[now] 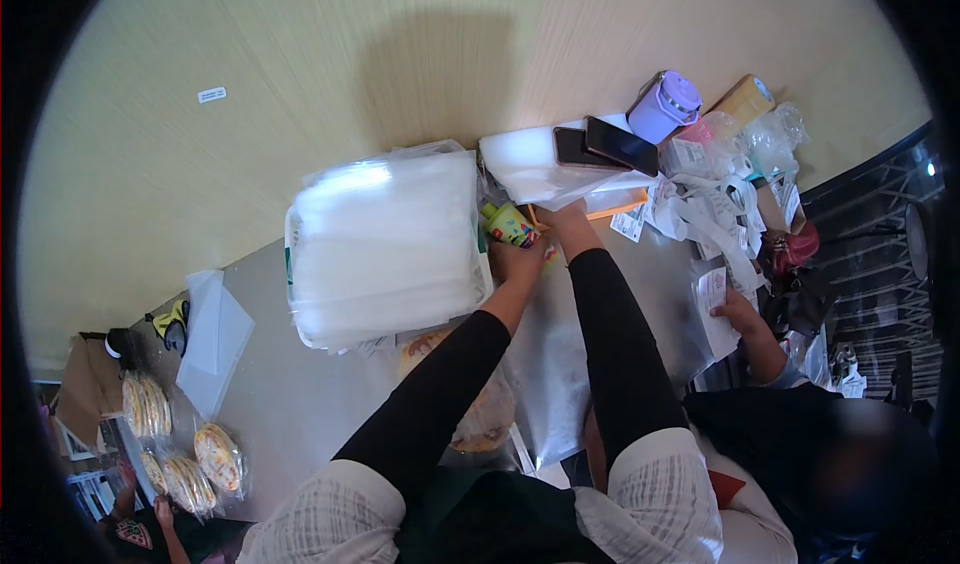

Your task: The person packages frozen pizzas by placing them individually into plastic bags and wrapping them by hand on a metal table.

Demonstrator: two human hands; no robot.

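Observation:
Near the back middle of the table, my left hand (518, 261) is wrapped round the lower part of a green patterned cup (510, 226). Just right of it, my right hand (562, 220) reaches to an orange-edged tray (622, 207) under a white foam stack (520, 162); its fingers are mostly hidden. A basket piled with white plastic sheets (385, 249) stands left of my hands. Bagged flat round food (485, 416) lies below my forearms, partly covered by my left sleeve.
Two phones (622, 144) rest on the foam, beside a purple container (665, 107). At right, a co-worker's hand (740, 314) holds papers, near plastic bags (715, 209). Packed flatbreads (218, 457) lie at the lower left, where another person's hands (163, 512) show.

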